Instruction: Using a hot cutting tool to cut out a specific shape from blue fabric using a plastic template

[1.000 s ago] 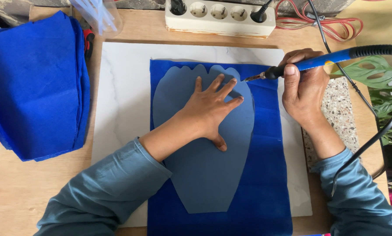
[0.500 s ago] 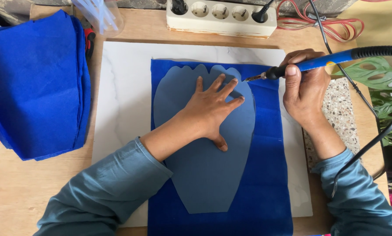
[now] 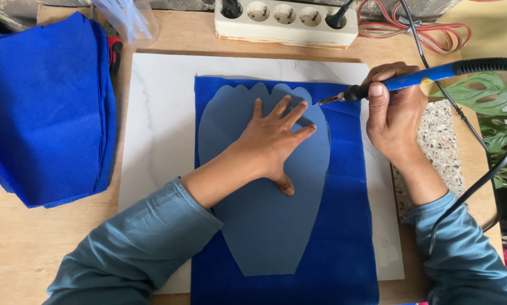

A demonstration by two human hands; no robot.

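Tip of the blue-handled hot tool (image 3: 328, 101), clenched in the right hand (image 3: 397, 116), meets the template (image 3: 265, 226) edge just beside the flat-pressed, spread left hand (image 3: 273, 141); template's long axis runs toward the person.

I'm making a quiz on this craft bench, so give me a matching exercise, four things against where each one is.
Things:
1. left hand
2. right hand
3. stack of blue fabric
4. power strip

Places:
A. far edge of the table
B. flat on the grey template
C. left side of the table
D. gripping the blue-handled hot tool

Pairs: 1-B, 2-D, 3-C, 4-A
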